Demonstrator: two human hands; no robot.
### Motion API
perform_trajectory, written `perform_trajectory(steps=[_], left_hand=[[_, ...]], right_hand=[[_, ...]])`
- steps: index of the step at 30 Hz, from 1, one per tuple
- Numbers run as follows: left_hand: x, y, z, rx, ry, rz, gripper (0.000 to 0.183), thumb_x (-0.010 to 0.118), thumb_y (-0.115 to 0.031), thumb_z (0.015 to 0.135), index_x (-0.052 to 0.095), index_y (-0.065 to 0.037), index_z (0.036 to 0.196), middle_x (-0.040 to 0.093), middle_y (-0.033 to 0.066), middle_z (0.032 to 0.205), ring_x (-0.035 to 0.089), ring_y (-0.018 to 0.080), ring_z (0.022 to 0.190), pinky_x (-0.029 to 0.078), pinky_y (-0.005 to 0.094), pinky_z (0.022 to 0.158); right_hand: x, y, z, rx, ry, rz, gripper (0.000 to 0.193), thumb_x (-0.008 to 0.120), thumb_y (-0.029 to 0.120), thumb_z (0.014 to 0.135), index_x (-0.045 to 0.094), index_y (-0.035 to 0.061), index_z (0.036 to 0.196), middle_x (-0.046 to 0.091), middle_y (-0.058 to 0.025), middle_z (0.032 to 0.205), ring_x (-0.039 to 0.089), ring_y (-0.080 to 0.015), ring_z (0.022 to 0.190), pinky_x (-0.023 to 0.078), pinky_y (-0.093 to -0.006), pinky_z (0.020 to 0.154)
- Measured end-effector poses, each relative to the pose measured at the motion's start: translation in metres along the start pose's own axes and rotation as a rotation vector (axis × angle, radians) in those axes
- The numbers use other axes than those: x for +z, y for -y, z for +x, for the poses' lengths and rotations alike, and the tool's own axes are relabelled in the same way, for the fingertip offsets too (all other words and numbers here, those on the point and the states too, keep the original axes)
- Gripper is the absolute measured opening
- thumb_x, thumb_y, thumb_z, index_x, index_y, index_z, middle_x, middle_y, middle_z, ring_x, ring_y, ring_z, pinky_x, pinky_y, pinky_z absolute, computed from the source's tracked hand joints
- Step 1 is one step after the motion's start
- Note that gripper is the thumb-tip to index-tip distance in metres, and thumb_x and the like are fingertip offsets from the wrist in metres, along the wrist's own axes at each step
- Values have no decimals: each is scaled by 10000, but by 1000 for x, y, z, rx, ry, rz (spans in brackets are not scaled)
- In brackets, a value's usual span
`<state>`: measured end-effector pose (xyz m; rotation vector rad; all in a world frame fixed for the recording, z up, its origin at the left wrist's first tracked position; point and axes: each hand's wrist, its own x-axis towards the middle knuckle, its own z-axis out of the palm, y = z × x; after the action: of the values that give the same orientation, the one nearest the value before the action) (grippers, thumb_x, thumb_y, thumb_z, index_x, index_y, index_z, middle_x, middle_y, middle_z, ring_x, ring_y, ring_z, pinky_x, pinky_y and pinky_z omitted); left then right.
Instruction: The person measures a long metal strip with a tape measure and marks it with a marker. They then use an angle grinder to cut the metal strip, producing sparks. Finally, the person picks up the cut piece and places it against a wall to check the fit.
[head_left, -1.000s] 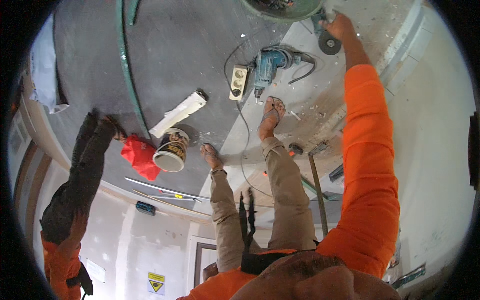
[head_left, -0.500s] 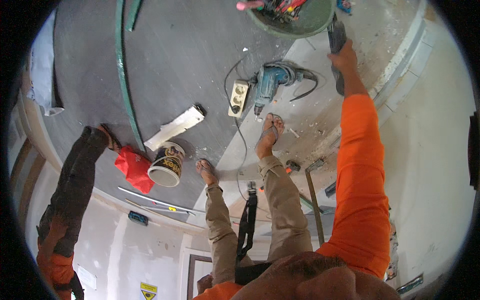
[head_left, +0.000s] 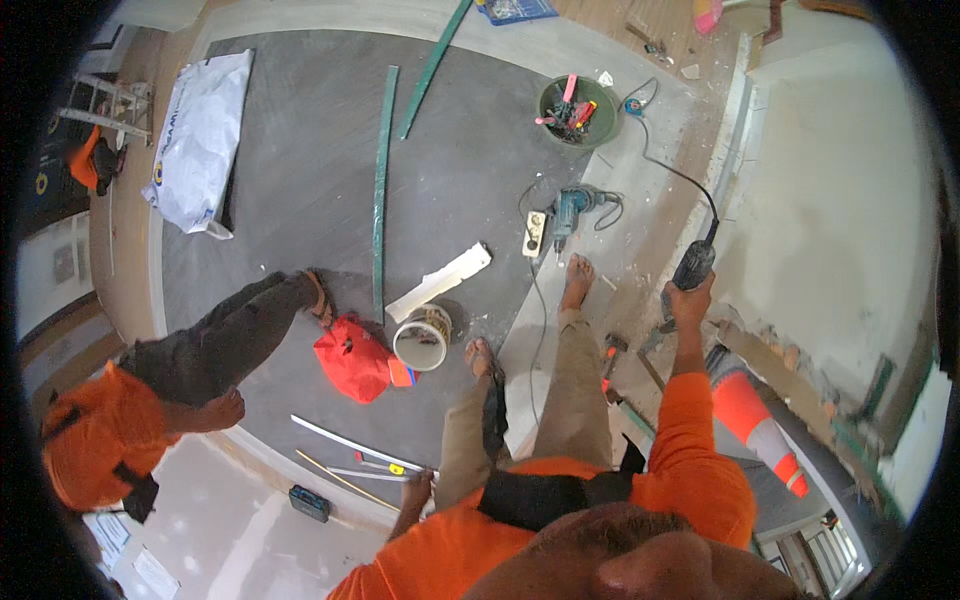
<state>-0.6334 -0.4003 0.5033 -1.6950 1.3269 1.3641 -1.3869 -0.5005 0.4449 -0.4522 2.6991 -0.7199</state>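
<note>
– grip, right hand point(head_left: 690, 297)?
– fingers wrapped around the body of a black corded grinder point(head_left: 694, 264). cord end points away from the person; the other end is partly hidden by the hand.
– left hand point(head_left: 416, 490)?
– lowered beside the left thigh, near the ends of the bars point(head_left: 345, 437). fingers too small to read; cannot tell if it holds anything.
– grinder's place?
– well out to the right, arm extended, seen against the pale floor strip point(head_left: 650, 215). height above it: cannot tell.
– edges close by?
– striped cone point(head_left: 745, 405) right of the forearm, then a broken wall edge point(head_left: 780, 350). hammer point(head_left: 614, 345) between right leg and forearm.
– past the feet?
– bucket point(head_left: 420, 348) and red bag point(head_left: 350, 358) on the left; drill point(head_left: 568, 212) just beside a power strip point(head_left: 535, 233) ahead of the right foot.
– room to move?
– gray floor point(head_left: 470, 150) spreads between drill and green strip point(head_left: 385, 180). on the right, a lane runs between drill and wall base, with the grinder's cord point(head_left: 660, 162) curving through it.
– farther?
– green tub point(head_left: 606, 122) of tools, near the gray floor's edge.
</note>
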Motion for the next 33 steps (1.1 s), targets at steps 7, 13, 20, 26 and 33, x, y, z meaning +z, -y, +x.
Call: perform_trajectory(steps=[7, 13, 20, 26, 33], left_hand=[[-124, -121, -16, 543, -461, -274, 473, 684, -260, 920, 599, 39, 1277, 678, 256, 1140, 664, 345, 1097, 518, 393, 924], [-151, -285, -171, 1453, -519, -181, 583, 789, -167, 778, 585, -61, 1314, 592, 177, 1307, 567, 362, 1201, 423, 452, 1042], [-68, -297, -227, 1334, 41, 727, 885, 833, -402, 724, 452, 9, 1409, 589, 257, 1294, 588, 387, 1182, 476, 437, 999], [32, -226, -215, 1020, 32, 1154, 1041, 880, -437, 630, 399, 47, 1416, 672, 244, 1120, 660, 401, 1031, 522, 457, 901], [74, -182, -254, 1345, 219, 1037, 661, 886, -306, 643, 617, -18, 1174, 714, 198, 973, 708, 318, 909, 549, 405, 812]], right_hand=[[-90, 56, -237, -220, -93, 19, 803, 791, 71, 645, 451, 17, 1370, 611, -225, 1230, 597, -398, 1141, 463, -434, 989], [-118, 45, -379, -584, 298, -279, 784, 790, 56, 638, 486, 61, 1361, 610, -204, 1131, 550, -417, 1160, 414, -452, 1046], [-141, 37, -502, -768, 303, -341, 528, 624, 34, 755, 564, 78, 1277, 591, -157, 1057, 544, -359, 1086, 423, -456, 911], [-155, -10, -584, -739, 144, -321, 439, 561, 51, 801, 572, 60, 1240, 598, -122, 1027, 555, -309, 1040, 402, -425, 937], [-179, -51, -702, -461, -407, -252, 457, 588, 123, 817, 555, 89, 1272, 609, -95, 1157, 533, -289, 1168, 407, -457, 996]])
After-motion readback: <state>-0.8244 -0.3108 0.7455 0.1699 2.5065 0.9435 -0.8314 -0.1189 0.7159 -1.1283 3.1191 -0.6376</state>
